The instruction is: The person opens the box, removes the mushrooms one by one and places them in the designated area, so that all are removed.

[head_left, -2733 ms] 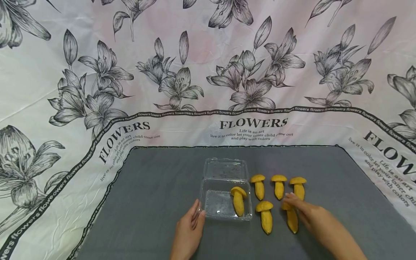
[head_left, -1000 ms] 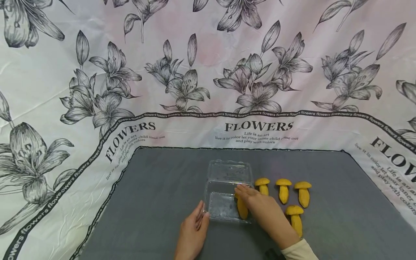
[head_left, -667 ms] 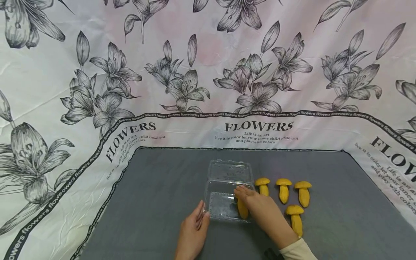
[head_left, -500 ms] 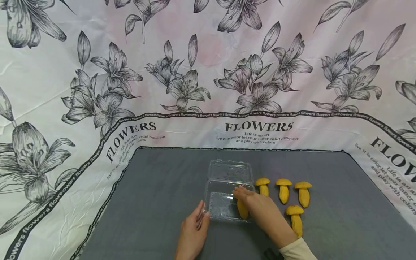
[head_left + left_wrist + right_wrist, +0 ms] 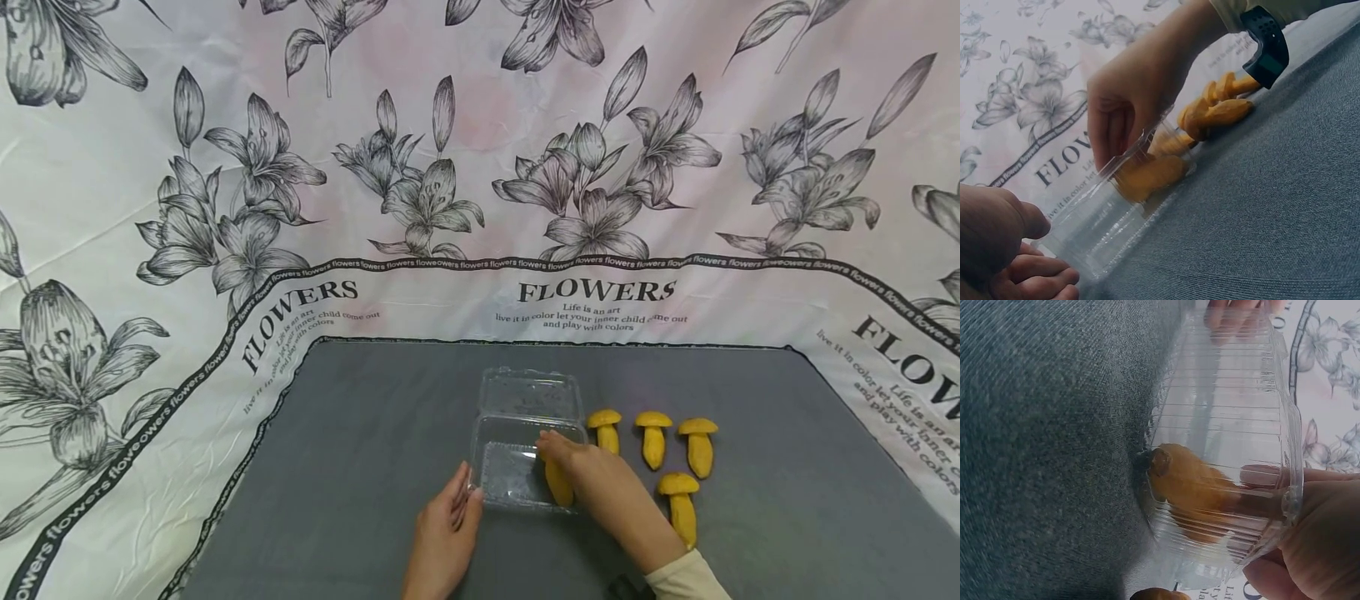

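A clear plastic clamshell container (image 5: 510, 496) lies with its lid (image 5: 530, 392) folded back. My left hand (image 5: 444, 533) grips its left wall between thumb and fingers. Reaching into the right side, my right hand (image 5: 592, 479) pinches a yellow mushroom (image 5: 558, 483), its fingers pointing down over it. Through the clear wall, the right wrist view shows yellow mushroom shapes (image 5: 1188, 481) close together under the fingers; how many cannot be told. My right hand covers their caps in the head view. Right of the container, several loose mushrooms (image 5: 654, 440) lie caps away from me.
Grey cloth (image 5: 360, 450) covers the table. A white flower-printed sheet (image 5: 420, 300) hangs behind and along the sides. One mushroom (image 5: 680, 508) lies in front of the back row, beside my right forearm. A black band (image 5: 1266, 53) circles my right wrist.
My right hand has moved left from above a loose mushroom into the container's right side. Over the last second it has barely shifted. My left hand keeps its grip.
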A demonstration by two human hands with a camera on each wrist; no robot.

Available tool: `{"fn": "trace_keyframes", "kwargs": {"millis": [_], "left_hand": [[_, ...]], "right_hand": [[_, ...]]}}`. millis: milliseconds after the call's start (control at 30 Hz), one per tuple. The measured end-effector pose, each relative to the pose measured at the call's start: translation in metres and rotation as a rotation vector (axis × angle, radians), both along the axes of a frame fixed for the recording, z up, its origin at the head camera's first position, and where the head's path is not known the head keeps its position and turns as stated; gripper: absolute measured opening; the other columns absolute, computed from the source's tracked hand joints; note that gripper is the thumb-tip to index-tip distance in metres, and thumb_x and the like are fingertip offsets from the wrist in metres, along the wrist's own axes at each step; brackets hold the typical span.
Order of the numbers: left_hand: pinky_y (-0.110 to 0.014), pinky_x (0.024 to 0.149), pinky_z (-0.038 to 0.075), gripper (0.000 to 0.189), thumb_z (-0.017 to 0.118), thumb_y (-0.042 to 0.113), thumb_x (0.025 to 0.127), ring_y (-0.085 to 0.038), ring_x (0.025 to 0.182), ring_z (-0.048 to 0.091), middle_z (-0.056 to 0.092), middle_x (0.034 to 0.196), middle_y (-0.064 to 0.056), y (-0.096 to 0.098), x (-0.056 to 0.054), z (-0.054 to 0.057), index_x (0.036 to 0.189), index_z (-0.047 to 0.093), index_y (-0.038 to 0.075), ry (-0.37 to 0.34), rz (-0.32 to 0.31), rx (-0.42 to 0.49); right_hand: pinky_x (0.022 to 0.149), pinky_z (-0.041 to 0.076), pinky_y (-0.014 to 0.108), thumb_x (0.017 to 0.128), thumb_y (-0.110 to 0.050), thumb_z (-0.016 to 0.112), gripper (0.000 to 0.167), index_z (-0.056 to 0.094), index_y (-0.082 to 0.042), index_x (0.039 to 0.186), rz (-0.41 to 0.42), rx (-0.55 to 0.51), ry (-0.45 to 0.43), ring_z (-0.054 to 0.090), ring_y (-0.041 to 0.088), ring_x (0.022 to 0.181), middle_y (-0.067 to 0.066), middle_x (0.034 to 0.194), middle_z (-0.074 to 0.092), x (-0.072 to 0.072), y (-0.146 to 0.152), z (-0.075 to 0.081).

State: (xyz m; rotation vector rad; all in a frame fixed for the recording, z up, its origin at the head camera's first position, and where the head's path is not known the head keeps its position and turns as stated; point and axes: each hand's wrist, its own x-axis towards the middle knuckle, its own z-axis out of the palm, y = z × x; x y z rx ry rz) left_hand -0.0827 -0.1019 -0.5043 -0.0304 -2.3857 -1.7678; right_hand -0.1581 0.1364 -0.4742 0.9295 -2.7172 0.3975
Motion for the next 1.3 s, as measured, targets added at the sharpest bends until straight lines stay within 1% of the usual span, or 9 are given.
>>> {"fn": "trace_keyframes", "kwargs": {"millis": [267, 400, 500, 633, 833, 900, 1000, 1100, 1300], "left_hand": [[-0.038, 0.105, 0.056, 0.053, 0.066, 0.017, 0.107, -0.037, 0.133, 0.061, 0.059, 0.144, -0.03, 0.0, 0.0, 0.0, 0.149, 0.051, -0.014, -0.004, 0.001, 0.001], [-0.038, 0.105, 0.056, 0.053, 0.066, 0.016, 0.107, -0.038, 0.133, 0.061, 0.06, 0.144, -0.03, 0.0, 0.0, 0.0, 0.149, 0.051, -0.013, -0.003, 0.009, -0.002], [-0.038, 0.105, 0.056, 0.053, 0.066, 0.016, 0.107, -0.038, 0.133, 0.061, 0.059, 0.144, -0.03, 0.001, 0.0, 0.0, 0.149, 0.051, -0.013, -0.002, 0.016, -0.001], [-0.038, 0.105, 0.056, 0.053, 0.066, 0.016, 0.107, -0.038, 0.133, 0.061, 0.059, 0.144, -0.03, 0.0, 0.001, 0.0, 0.149, 0.051, -0.013, 0.001, 0.017, 0.0], [-0.038, 0.104, 0.057, 0.054, 0.065, 0.018, 0.108, -0.038, 0.132, 0.061, 0.059, 0.144, -0.03, 0.0, 0.001, 0.001, 0.149, 0.05, -0.013, -0.016, 0.004, -0.012], [-0.037, 0.105, 0.056, 0.054, 0.065, 0.019, 0.108, -0.037, 0.134, 0.06, 0.058, 0.146, -0.029, 0.0, 0.001, 0.001, 0.15, 0.05, -0.013, -0.026, 0.003, -0.009], [-0.037, 0.105, 0.056, 0.055, 0.065, 0.02, 0.108, -0.036, 0.135, 0.059, 0.057, 0.148, -0.028, 0.0, 0.0, 0.002, 0.151, 0.05, -0.012, -0.034, 0.004, -0.006], [-0.038, 0.105, 0.056, 0.056, 0.065, 0.021, 0.108, -0.037, 0.135, 0.059, 0.057, 0.147, -0.028, -0.001, 0.0, 0.002, 0.151, 0.05, -0.012, -0.033, 0.001, -0.011], [-0.038, 0.104, 0.057, 0.056, 0.066, 0.022, 0.108, -0.036, 0.134, 0.061, 0.059, 0.146, -0.028, -0.001, 0.001, 0.003, 0.15, 0.051, -0.011, -0.022, 0.002, -0.022]], "right_hand": [[0.072, 0.066, 0.033, 0.085, 0.012, 0.08, 0.047, 0.075, -0.013, 0.125, -0.001, -0.022, 0.035, 0.077, 0.024, 0.098, 0.005, 0.134, 0.074, -0.001, -0.001, 0.0], [0.073, 0.066, 0.033, 0.086, 0.011, 0.08, 0.045, 0.076, -0.015, 0.123, -0.03, -0.026, 0.029, 0.077, 0.022, 0.103, 0.004, 0.131, 0.075, 0.0, -0.004, 0.001], [0.07, 0.065, 0.032, 0.086, 0.01, 0.081, 0.044, 0.077, -0.017, 0.121, -0.047, -0.036, 0.028, 0.077, 0.022, 0.103, 0.003, 0.129, 0.076, 0.0, -0.005, 0.001], [0.066, 0.064, 0.03, 0.086, 0.009, 0.082, 0.044, 0.077, -0.019, 0.119, -0.051, -0.048, 0.041, 0.077, 0.02, 0.093, 0.001, 0.126, 0.077, 0.0, -0.005, -0.001], [0.057, 0.059, 0.026, 0.089, 0.005, 0.081, 0.039, 0.076, -0.02, 0.118, -0.037, -0.067, 0.081, 0.074, 0.016, 0.074, -0.003, 0.111, 0.08, 0.0, -0.002, -0.006], [0.055, 0.059, 0.025, 0.092, 0.003, 0.079, 0.035, 0.076, -0.021, 0.118, -0.029, -0.091, 0.095, 0.073, 0.015, 0.072, -0.004, 0.107, 0.081, -0.001, -0.001, -0.008], [0.057, 0.06, 0.025, 0.096, -0.001, 0.077, 0.029, 0.077, -0.021, 0.116, -0.018, -0.142, 0.113, 0.074, 0.013, 0.073, -0.006, 0.103, 0.08, -0.002, 0.0, -0.009], [0.06, 0.061, 0.026, 0.096, -0.002, 0.077, 0.027, 0.077, -0.021, 0.116, -0.015, -0.179, 0.123, 0.075, 0.012, 0.077, -0.007, 0.103, 0.08, -0.002, 0.0, -0.01], [0.068, 0.065, 0.029, 0.094, -0.001, 0.079, 0.03, 0.079, -0.019, 0.118, -0.006, -0.223, 0.139, 0.078, 0.015, 0.091, -0.003, 0.117, 0.08, -0.003, -0.001, -0.01]]}}
